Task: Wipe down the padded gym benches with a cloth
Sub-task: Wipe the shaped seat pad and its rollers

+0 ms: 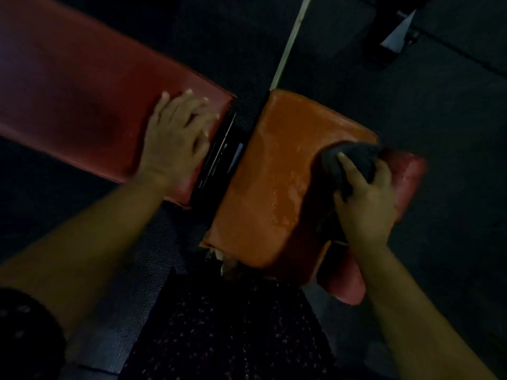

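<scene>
**Two hands, one cloth, three red pads**

One bench fills the view, and its padding comes in three pieces. At the left is the long back pad (68,86), dark red, running off the upper left corner. The left hand (175,138) lies on the pad's near end, palm down, with the fingers (189,97) spread and straight. It holds nothing and is blurred. Its bare forearm comes up from the lower left corner.

Just right of that hand, a black frame bar (219,160) crosses the gap between the back pad and the seat pad (274,174). The seat pad is the second piece — brighter, orange-red, with pale, patchy marks across its top and a torn near corner.

There is a single cloth (354,157), dark grey and bunched, sitting on the seat pad's far right edge. The right hand (365,198) grips it from the near side: the thumb lies along the cloth and the fingers curl round its right side. The right forearm runs down to the lower right corner.

Beyond the right hand and lower down is the third piece, a rounded red roller cushion (406,174).

A dark floor (439,105) surrounds the bench, crossed by one pale strip (290,42) above the seat pad. A dark speckled garment (233,325) fills the bottom centre — too dim to make out further.
</scene>
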Motion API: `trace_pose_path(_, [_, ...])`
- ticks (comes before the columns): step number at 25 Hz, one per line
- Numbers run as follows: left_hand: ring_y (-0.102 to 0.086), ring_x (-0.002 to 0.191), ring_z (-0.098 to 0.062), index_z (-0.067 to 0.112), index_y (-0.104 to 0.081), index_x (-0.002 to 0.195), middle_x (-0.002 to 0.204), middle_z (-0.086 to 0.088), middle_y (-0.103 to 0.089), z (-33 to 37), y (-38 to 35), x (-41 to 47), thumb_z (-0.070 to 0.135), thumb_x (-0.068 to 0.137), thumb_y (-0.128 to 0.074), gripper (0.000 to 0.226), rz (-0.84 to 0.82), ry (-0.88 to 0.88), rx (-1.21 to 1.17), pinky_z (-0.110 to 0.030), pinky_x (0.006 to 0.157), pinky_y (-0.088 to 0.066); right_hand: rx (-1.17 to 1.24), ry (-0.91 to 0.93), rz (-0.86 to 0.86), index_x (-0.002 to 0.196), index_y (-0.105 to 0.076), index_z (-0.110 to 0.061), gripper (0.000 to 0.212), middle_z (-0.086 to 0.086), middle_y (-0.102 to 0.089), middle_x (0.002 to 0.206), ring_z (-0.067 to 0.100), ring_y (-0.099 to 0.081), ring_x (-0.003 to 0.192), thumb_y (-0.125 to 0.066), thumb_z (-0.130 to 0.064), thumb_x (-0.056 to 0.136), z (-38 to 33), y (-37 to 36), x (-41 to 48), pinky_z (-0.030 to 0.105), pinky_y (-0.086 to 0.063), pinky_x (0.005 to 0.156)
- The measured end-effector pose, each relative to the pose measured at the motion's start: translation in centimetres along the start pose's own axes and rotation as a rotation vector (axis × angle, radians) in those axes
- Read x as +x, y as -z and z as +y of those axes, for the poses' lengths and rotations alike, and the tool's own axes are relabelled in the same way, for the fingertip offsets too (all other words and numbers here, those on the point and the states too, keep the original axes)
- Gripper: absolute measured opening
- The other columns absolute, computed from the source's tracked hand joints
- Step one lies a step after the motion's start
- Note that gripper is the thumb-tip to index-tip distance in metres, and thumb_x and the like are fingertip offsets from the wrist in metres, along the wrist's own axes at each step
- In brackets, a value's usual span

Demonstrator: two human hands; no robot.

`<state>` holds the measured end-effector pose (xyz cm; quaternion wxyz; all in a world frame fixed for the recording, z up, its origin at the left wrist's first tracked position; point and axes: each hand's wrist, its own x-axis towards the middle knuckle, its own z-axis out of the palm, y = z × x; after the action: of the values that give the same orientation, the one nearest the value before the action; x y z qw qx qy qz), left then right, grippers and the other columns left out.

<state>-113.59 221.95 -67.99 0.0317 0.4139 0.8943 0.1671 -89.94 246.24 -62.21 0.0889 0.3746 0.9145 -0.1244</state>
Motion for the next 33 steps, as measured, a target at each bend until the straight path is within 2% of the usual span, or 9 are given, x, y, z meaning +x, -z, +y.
trace_pose_path(3, [-0.031,0.143,-0.032,0.015,-0.050,0.140,0.146,-0.012,-0.046,-4.4,0.3,2.7,0.035,0.095,-0.042,0.050,-0.138,-0.134,0.190,-0.051,0.119,-0.007,0.122,-0.266,0.063,0.144,-0.044,-0.035,0.068,0.020,-0.033,0.146,0.042,-0.046,0.123,-0.068,-0.018,0.083,0.8,-0.5,-1.9,0.055,-0.047,0.096])
trace_pose_path(6, [-0.028,0.145,-0.032,0.016,-0.043,0.146,0.153,-0.012,-0.039,-4.7,-0.3,3.1,0.044,0.093,-0.035,0.060,-0.216,-0.140,0.229,-0.050,0.120,-0.010,0.149,-0.364,0.006,0.147,-0.035,-0.040,0.069,0.017,-0.022,0.153,0.039,-0.042,0.126,-0.062,-0.024,0.086,-3.9,-0.6,-0.9,0.045,-0.045,0.101])
trace_pose_path(10, [-0.030,0.139,-0.034,0.018,-0.043,0.144,0.158,-0.011,-0.028,-4.7,-0.3,2.9,0.042,0.091,-0.041,0.058,-0.110,-0.111,0.181,-0.051,0.117,-0.020,0.012,-0.167,-0.140,0.148,-0.027,-0.045,0.062,0.016,-0.011,0.157,0.040,-0.042,0.118,-0.050,-0.022,0.095,-14.1,-1.7,2.3,0.042,-0.046,0.089])
trace_pose_path(13, [-0.033,0.140,-0.035,0.020,-0.038,0.147,0.151,-0.011,-0.041,-4.8,-0.4,2.9,0.041,0.089,-0.041,0.062,-0.134,-0.120,0.175,-0.050,0.116,-0.020,-0.205,0.117,-0.194,0.147,-0.034,-0.032,0.050,0.019,-0.015,0.154,0.043,-0.043,0.114,-0.043,-0.021,0.099,-18.6,-3.0,3.7,0.045,-0.048,0.080])
trace_pose_path(18, [-0.034,0.140,-0.034,0.014,-0.048,0.141,0.143,-0.012,-0.050,-4.2,0.0,3.2,0.042,0.088,-0.038,0.061,-0.141,-0.096,0.179,-0.047,0.117,-0.017,-0.230,0.270,-0.235,0.148,-0.029,-0.038,0.051,0.014,-0.011,0.156,0.041,-0.041,0.113,-0.042,-0.026,0.100,-15.2,-2.3,1.6,0.045,-0.047,0.077])
trace_pose_path(21, [-0.031,0.140,-0.033,0.014,-0.051,0.139,0.143,-0.012,-0.049,-3.9,0.0,3.2,0.042,0.087,-0.038,0.061,-0.141,-0.095,0.179,-0.038,0.120,-0.006,-0.128,0.089,-0.242,0.148,-0.013,-0.053,0.061,0.010,-0.004,0.159,0.039,-0.039,0.114,-0.042,-0.031,0.099,-8.6,-1.3,-0.7,0.047,-0.048,0.082])
trace_pose_path(26, [-0.032,0.141,-0.034,0.013,-0.051,0.138,0.144,-0.012,-0.048,-3.9,-0.1,3.1,0.044,0.086,-0.038,0.062,-0.162,-0.095,0.224,-0.046,0.118,-0.014,-0.036,-0.376,-0.097,0.145,-0.032,-0.050,0.071,0.014,-0.020,0.154,0.046,-0.044,0.113,-0.064,-0.024,0.088,-0.5,0.0,-4.5,0.048,-0.051,0.072])
trace_pose_path(31, [-0.032,0.140,-0.035,0.013,-0.052,0.136,0.145,-0.011,-0.047,-3.8,0.0,2.9,0.042,0.086,-0.038,0.060,-0.134,-0.082,0.202,-0.052,0.115,-0.018,0.356,-0.727,-0.005,0.148,-0.027,-0.047,0.078,0.013,-0.006,0.158,0.038,-0.036,0.131,-0.066,-0.022,0.085,-4.1,-1.0,-5.3,0.048,-0.045,0.097])
trace_pose_path(33, [-0.032,0.140,-0.035,0.014,-0.052,0.136,0.145,-0.010,-0.047,-4.0,-0.1,3.0,0.042,0.087,-0.039,0.058,-0.130,-0.087,0.192,-0.052,0.116,-0.018,0.367,-0.663,-0.065,0.148,-0.021,-0.050,0.079,0.013,-0.004,0.157,0.035,-0.041,0.127,-0.066,-0.028,0.087,-8.7,-1.8,-4.6,0.044,-0.046,0.098])
